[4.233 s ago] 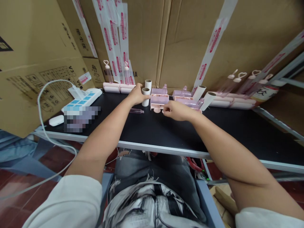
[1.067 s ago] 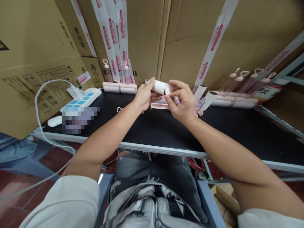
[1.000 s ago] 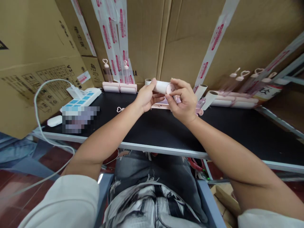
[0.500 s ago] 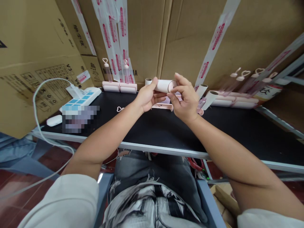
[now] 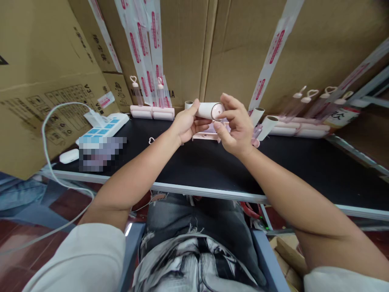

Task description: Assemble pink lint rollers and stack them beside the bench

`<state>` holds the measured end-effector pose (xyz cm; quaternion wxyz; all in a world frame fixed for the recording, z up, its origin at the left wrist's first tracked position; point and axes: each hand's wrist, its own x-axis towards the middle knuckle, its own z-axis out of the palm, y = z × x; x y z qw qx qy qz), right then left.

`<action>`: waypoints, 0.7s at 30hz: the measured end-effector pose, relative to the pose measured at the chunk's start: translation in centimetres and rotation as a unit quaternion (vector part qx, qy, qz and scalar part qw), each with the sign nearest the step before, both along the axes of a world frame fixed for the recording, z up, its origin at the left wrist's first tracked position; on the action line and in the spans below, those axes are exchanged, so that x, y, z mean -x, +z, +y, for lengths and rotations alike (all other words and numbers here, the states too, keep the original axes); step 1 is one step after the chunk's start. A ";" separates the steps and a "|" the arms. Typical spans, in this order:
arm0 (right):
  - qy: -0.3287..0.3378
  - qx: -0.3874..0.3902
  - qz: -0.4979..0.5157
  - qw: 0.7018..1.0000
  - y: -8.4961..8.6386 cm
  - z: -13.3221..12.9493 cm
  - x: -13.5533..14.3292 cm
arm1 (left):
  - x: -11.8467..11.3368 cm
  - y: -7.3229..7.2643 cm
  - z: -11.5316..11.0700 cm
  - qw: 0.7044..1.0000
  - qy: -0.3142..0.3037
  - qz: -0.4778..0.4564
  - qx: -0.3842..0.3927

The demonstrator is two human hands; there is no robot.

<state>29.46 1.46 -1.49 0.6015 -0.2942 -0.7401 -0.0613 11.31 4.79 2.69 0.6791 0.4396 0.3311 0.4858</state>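
A white roll [image 5: 207, 110] with a pink end cap [image 5: 217, 111] is held above the black table. My left hand [image 5: 187, 123] grips its left part between thumb and fingers. At the capped right end is my right hand [image 5: 235, 125], its fingers curled around the cap's edge. Behind and below the roll, a pink open frame [image 5: 206, 136] lies on the table, partly covered by my hands. White tubes [image 5: 268, 128] stand just right of my right hand, and another tube [image 5: 189, 104] stands behind my left hand.
Pink-and-white rollers [image 5: 152, 112] line the back left, more rollers [image 5: 299, 128] the back right. A white power strip [image 5: 103, 129] with a cable and a white case [image 5: 69, 155] are at left. Cardboard [image 5: 182, 48] walls the back. The table's metal edge [image 5: 182, 190] runs in front.
The roll has shifted slightly left and turned, so its pink end cap shows more fully. My right fingers have opened a little at the cap.
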 end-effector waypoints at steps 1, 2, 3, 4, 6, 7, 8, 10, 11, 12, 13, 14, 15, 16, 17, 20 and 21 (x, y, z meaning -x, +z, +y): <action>0.005 -0.017 0.005 1.000 -0.2 0.2 0.0 | 0.0 0.2 -0.1 1.000 0.004 -0.010 0.008; 0.014 -0.036 0.016 0.999 -0.4 0.5 0.0 | 0.0 0.3 -0.1 1.000 0.007 -0.020 0.016; 0.019 -0.053 0.030 0.998 -0.7 0.8 0.1 | -0.1 0.3 -0.2 0.999 0.010 -0.029 0.022; 0.015 -0.060 0.038 0.997 -1.1 1.1 0.3 | -0.3 0.1 -0.2 0.999 0.013 -0.036 0.027; -0.026 -0.047 0.022 0.998 -2.0 1.9 0.8 | -1.0 -0.4 -0.2 0.998 0.030 -0.047 0.028; -0.058 -0.029 -0.001 0.998 -2.5 2.2 1.1 | -1.4 -0.7 -0.1 0.997 0.047 -0.050 0.026; -0.090 -0.011 -0.026 0.996 -3.0 2.4 1.4 | -1.7 -1.1 0.1 0.996 0.068 -0.052 0.023; -0.131 0.007 -0.054 0.990 -3.4 2.4 1.9 | -1.8 -1.6 0.7 0.992 0.112 -0.065 0.011; -0.141 0.013 -0.057 0.988 -3.3 2.1 2.0 | -1.6 -1.7 1.2 0.989 0.130 -0.075 0.006; -0.142 0.020 -0.060 0.988 -2.9 1.6 2.0 | -1.3 -1.8 1.7 0.986 0.145 -0.086 0.001; -0.135 0.034 -0.069 0.988 -2.3 0.9 1.9 | -0.9 -1.7 2.2 0.983 0.157 -0.097 -0.004; -0.116 0.059 -0.090 0.987 -1.5 0.0 1.7 | -0.4 -1.6 2.7 0.980 0.168 -0.103 -0.006; -0.086 0.097 -0.131 0.983 -0.6 -0.9 1.5 | 0.1 -1.5 3.1 0.979 0.175 -0.105 -0.006; -0.054 0.151 -0.184 0.970 0.4 -1.8 1.2 | 0.5 -1.3 3.4 0.978 0.180 -0.103 -0.003; -0.028 0.217 -0.245 0.945 1.2 -2.6 0.9 | 0.8 -1.2 3.5 0.978 0.181 -0.099 0.000; -0.017 0.374 -0.414 0.830 2.7 -4.0 0.4 | 1.0 -0.8 3.4 0.980 0.174 -0.094 0.005; -0.020 0.404 -0.452 0.795 2.8 -4.0 0.4 | 0.9 -0.8 3.3 0.981 0.168 -0.094 0.005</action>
